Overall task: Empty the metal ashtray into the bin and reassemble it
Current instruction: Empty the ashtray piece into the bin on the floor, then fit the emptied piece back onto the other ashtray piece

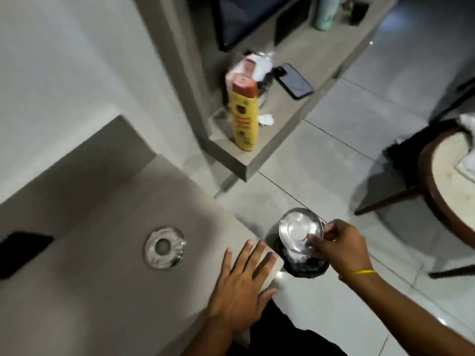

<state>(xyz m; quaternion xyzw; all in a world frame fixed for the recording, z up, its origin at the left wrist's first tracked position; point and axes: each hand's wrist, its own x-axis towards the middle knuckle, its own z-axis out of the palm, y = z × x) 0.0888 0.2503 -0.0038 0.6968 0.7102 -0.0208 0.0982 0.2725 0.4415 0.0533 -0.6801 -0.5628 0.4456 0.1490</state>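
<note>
Metal ashtray bowl (300, 229) is held tilted over the black-lined bin (303, 263) on the floor, its rim pinched by the right hand (339, 246) fingers. The ring-shaped ashtray lid (164, 247) lies on the grey tabletop (102, 265). Left hand (240, 289) rests flat, fingers spread, empty, at the tabletop edge.

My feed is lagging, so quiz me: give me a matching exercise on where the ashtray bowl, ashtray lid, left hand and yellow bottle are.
Things:
1. bowl
2. lid
3. left hand
4. yellow bottle

Places:
A. standing on the shelf
B. lying on the counter, apart from both hands
C. held tilted above the bin by the right hand
D. flat on the counter edge

Pairs: 1-C, 2-B, 3-D, 4-A
</note>
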